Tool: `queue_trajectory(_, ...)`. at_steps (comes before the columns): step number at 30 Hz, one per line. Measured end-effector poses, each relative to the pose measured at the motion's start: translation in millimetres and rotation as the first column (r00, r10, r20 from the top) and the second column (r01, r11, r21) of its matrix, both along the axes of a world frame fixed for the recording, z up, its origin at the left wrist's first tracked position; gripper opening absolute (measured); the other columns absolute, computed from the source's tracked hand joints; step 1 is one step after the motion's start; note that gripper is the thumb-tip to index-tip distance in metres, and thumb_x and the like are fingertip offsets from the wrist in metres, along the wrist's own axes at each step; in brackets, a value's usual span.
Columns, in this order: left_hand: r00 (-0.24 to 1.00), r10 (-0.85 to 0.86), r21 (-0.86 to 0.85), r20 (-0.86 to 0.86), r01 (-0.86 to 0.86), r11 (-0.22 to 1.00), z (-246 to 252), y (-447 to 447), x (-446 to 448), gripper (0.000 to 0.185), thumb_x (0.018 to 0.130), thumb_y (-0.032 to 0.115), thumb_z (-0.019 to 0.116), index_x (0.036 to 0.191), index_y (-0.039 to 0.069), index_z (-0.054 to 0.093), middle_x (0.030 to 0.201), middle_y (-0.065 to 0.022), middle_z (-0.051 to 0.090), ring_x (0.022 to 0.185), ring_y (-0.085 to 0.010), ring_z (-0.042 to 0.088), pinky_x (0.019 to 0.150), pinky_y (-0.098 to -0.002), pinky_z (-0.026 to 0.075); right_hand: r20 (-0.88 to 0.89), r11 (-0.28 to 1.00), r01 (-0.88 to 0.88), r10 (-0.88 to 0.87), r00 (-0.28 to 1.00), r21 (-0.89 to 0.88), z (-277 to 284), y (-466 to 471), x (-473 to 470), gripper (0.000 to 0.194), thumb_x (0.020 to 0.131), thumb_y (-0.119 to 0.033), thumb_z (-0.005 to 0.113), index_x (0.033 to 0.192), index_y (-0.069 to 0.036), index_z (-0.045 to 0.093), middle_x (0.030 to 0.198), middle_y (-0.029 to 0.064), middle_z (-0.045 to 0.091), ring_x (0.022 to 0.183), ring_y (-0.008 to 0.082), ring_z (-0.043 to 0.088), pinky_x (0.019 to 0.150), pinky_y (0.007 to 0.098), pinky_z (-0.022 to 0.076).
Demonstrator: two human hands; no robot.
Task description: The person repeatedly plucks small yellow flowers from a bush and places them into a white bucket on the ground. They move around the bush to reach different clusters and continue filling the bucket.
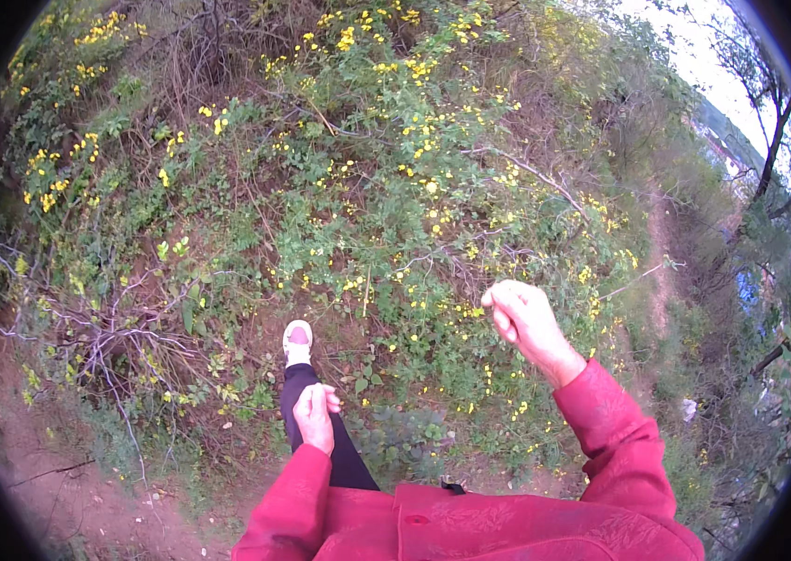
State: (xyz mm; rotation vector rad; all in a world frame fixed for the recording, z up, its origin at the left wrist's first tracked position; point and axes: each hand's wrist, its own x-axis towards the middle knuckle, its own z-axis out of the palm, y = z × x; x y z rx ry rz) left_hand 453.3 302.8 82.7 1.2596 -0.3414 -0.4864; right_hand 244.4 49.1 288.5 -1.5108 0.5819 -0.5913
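My left hand (315, 417) is half curled over the dark trouser leg (346, 459), with no object visible in it. Out to the right, my right hand (523, 322) is raised over low plants with its fingers curled; a small yellow-green spot shows beside the fingertips, and whether they pinch it I cannot tell. Both arms wear red patterned sleeves (609, 435). One light shoe (297, 341) stands on the soil ahead. Around it grow green plants with yellow flowers (432, 187).
A bare, thorny-looking shrub (111, 336) spreads at the left. Dry branches (542, 177) lie among the plants ahead. A narrow dirt path (659, 259) runs at the right, near a tree trunk (774, 151). Reddish soil (80, 501) shows at lower left.
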Motion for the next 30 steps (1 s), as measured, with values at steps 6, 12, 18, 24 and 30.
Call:
queue_trajectory(6, 0.979, 0.088, -0.218, 0.184, -0.047, 0.975, 37, -97, 37, 0.016, 0.097, 0.014, 0.048, 0.093, 0.002, 0.058, 0.074, -0.0014, 0.058, 0.062, -0.0066, 0.052, 0.057, -0.0207, 0.043, -0.11, 0.934, 0.132, -0.177, 0.978, -0.331, 44, -81, 84, 0.018, 0.094, -0.021, 0.053, 0.095, -0.007, 0.063, 0.061, -0.0053, 0.052, 0.046, 0.0016, 0.041, 0.041, 0.0169, 0.0311)
queue_trajectory(12, 0.86, 0.045, -0.326, 0.508, 0.143, 0.934, 76, -151, 53, 0.013, 0.092, 0.012, 0.054, 0.099, 0.0, 0.057, 0.076, -0.0044, 0.058, 0.061, -0.0092, 0.054, 0.055, -0.0227, 0.045, 0.068, 0.59, 0.222, -0.272, 0.96, -0.776, 75, -154, 189, 0.05, 0.085, -0.022, 0.066, 0.129, -0.006, 0.047, 0.112, 0.0075, 0.055, 0.071, 0.0089, 0.054, 0.056, 0.0236, 0.0439)
queue_trajectory(18, 0.82, -0.012, -0.438, 0.573, 0.318, 0.841, 97, -160, 69, 0.016, 0.09, 0.004, 0.054, 0.106, 0.0, 0.052, 0.083, -0.0085, 0.06, 0.065, -0.0125, 0.055, 0.061, -0.0245, 0.046, -0.111, 0.749, -0.092, 0.024, 0.993, -0.657, 57, -163, 256, 0.03, 0.092, -0.018, 0.057, 0.119, -0.006, 0.055, 0.106, 0.007, 0.059, 0.076, 0.0109, 0.058, 0.062, 0.0261, 0.0496)
queue_trajectory(24, 0.812, -0.061, -0.341, 0.581, 0.31, 0.887, 122, -187, 112, 0.045, 0.083, -0.008, 0.047, 0.128, -0.003, 0.041, 0.12, -0.0171, 0.049, 0.074, -0.0131, 0.056, 0.074, -0.026, 0.047, -0.351, -0.084, -0.347, 0.041, 0.935, -0.934, 0, -83, 226, 0.018, 0.08, -0.005, 0.054, 0.097, -0.003, 0.057, 0.087, 0.0113, 0.059, 0.081, 0.0255, 0.062, 0.067, 0.0332, 0.0518)
queue_trajectory(30, 0.631, -0.5, -0.058, 0.594, 0.653, 0.755, 119, -207, 130, 0.063, 0.073, -0.01, 0.042, 0.135, 0.0, 0.04, 0.129, -0.0134, 0.053, 0.105, -0.0162, 0.055, 0.089, -0.0281, 0.043, -0.499, -0.144, -0.484, 0.092, 0.862, -0.863, -15, -56, 205, 0.018, 0.073, -0.01, 0.058, 0.088, -0.001, 0.053, 0.083, 0.0101, 0.054, 0.079, 0.0252, 0.06, 0.066, 0.0347, 0.0512)
